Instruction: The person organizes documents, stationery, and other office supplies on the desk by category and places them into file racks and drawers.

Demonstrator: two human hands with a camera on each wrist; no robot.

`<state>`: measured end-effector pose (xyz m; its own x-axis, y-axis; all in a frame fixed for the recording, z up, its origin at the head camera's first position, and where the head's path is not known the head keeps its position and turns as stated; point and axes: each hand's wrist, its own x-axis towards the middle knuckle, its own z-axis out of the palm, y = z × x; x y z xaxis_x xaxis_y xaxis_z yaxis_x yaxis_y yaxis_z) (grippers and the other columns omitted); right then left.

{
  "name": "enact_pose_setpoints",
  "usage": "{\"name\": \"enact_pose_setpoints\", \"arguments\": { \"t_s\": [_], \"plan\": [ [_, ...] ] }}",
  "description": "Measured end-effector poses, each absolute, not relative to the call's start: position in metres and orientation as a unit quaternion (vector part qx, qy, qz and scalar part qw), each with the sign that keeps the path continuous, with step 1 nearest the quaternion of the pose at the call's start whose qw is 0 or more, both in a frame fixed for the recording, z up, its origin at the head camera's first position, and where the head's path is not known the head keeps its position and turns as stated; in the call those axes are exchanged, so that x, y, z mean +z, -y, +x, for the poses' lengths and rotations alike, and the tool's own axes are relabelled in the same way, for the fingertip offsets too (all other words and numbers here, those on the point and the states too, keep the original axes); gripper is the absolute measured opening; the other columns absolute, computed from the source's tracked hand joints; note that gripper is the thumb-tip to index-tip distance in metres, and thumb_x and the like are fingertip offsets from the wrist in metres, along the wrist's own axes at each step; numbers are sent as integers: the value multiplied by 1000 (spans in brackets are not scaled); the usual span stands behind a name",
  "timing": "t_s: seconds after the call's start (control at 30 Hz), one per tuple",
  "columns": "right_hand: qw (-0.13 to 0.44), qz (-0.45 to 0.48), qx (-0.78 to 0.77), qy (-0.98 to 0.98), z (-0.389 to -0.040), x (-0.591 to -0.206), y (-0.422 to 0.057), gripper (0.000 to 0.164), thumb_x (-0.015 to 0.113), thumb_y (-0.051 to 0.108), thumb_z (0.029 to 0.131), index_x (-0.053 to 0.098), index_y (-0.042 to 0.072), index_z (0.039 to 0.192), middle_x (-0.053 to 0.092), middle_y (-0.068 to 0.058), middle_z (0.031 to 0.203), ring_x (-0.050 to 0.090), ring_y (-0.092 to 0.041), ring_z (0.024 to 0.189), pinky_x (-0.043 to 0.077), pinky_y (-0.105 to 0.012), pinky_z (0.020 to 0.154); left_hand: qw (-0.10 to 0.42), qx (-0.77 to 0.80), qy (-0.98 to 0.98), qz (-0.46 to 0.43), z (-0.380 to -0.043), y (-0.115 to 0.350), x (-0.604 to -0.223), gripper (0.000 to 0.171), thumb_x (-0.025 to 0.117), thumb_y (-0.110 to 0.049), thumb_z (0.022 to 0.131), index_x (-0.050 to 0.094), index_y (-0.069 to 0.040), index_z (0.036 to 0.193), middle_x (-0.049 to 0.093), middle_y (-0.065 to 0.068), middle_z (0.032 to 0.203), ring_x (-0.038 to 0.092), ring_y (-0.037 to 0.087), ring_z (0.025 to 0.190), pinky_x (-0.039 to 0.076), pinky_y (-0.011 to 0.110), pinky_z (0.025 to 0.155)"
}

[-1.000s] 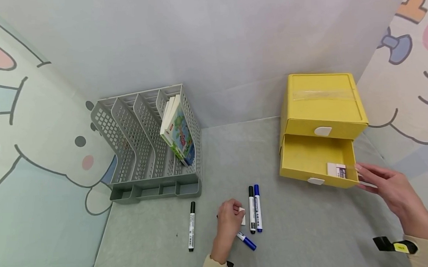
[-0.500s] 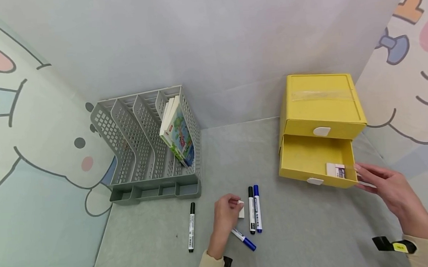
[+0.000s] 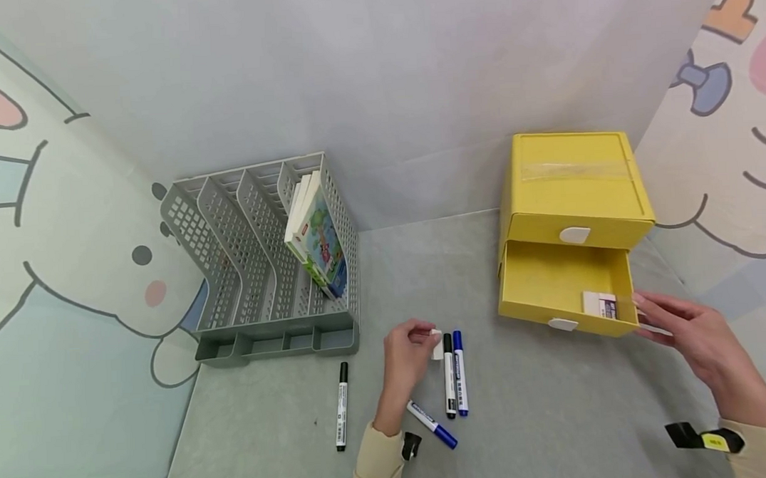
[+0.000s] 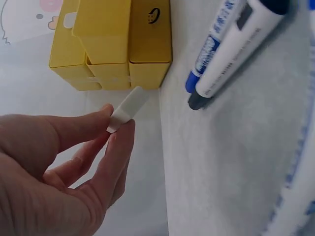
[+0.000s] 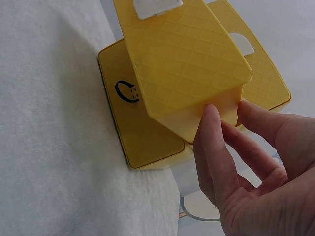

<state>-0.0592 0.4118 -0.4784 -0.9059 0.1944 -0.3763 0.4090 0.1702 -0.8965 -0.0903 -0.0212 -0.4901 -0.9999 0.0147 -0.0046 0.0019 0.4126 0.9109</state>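
My left hand (image 3: 406,355) pinches a small white eraser (image 3: 437,344) between thumb and fingertips, left of two markers. The left wrist view shows the eraser (image 4: 127,109) held by one end, its free end pointing away from the hand. My right hand (image 3: 698,328) is at the right side of the pulled-out yellow drawer (image 3: 539,275). In the right wrist view, the fingertips (image 5: 211,115) touch the drawer's outer side wall, and the thumb is at its upper edge. Inside the drawer, near its front right corner, lies a white eraser (image 3: 598,304) with a printed part.
The yellow drawer cabinet (image 3: 575,170) stands at back right. A black-capped marker (image 3: 449,375) and a blue-capped marker (image 3: 461,374) lie side by side. Another blue-capped marker (image 3: 432,424) lies slantwise, and a black-capped one (image 3: 342,408) farther left. A grey rack (image 3: 278,325) holds books (image 3: 321,238).
My left hand has moved away from me with the eraser, uncovering more of the slanted blue-capped marker. The right hand has stayed at the drawer.
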Motion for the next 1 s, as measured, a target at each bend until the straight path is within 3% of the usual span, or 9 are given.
{"name": "enact_pose_setpoints", "arguments": {
  "t_s": [0.2, 0.8, 1.0],
  "plan": [
    [89, 197, -609, -763, -60, -478, -412, 12, 69, 42, 98, 77, 43, 107, 62, 35, 94, 67, 5, 81, 61, -28, 70, 20, 563, -826, 12, -102, 13, -475, 11, 82, -10, 88, 79, -7, 98, 75, 2, 91, 71, 11, 81, 57, 25, 66],
    [89, 197, -604, -767, -60, -480, -411, 16, 69, 45, 97, 76, 42, 111, 61, 35, 95, 67, 6, 81, 61, -28, 70, 31, 598, -797, 82, -139, -37, -429, 12, 81, -9, 89, 79, -5, 100, 74, 3, 93, 70, 10, 79, 57, 22, 67],
    [89, 195, -620, -755, -60, -479, -412, 9, 70, 40, 98, 76, 44, 103, 64, 33, 95, 68, 5, 80, 61, -28, 69, 27, 592, -799, 101, -149, -58, -419, 12, 82, -9, 88, 80, -4, 99, 76, 5, 93, 70, 9, 77, 56, 19, 65]
  ]
}}
